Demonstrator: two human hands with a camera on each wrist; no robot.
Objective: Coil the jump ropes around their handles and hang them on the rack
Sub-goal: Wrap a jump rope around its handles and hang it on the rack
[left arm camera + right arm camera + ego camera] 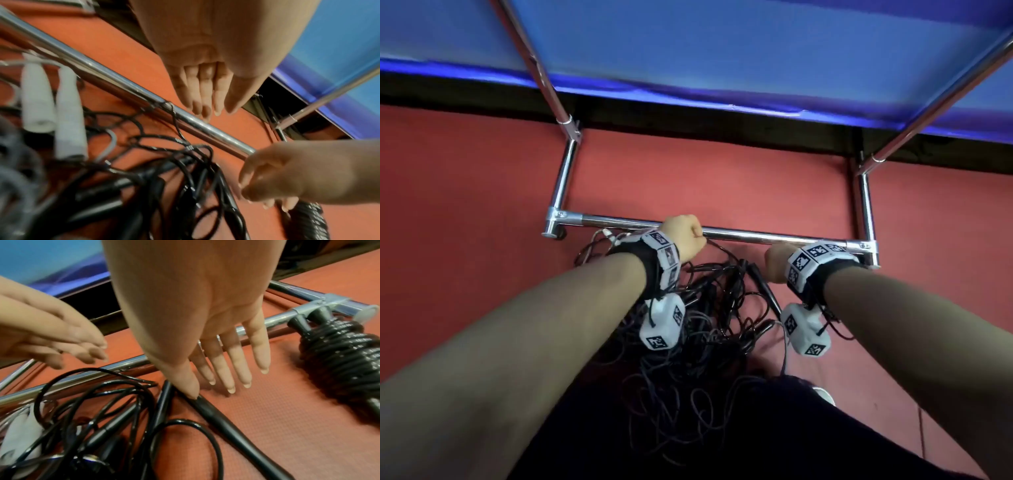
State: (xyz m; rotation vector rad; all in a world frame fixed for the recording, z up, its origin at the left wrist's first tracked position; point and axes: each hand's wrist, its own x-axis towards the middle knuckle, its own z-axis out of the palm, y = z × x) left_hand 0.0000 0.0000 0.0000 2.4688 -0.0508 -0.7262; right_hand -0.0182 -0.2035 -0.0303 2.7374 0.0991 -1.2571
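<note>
Jump ropes (709, 308) tangled on red mat (465, 192), blue wall (722, 44) behind.

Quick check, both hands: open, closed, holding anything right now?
Left hand: open, fingers straight above the rack bar, holding nothing.
Right hand: open, fingers spread, thumb tip touching a black handle, gripping nothing.

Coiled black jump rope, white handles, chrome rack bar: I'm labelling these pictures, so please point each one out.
coiled black jump rope (339, 356), right wrist view, on its wound cord.
white handles (37, 95), left wrist view, mid-shaft of one.
chrome rack bar (756, 236), head view, mid-span.
</note>
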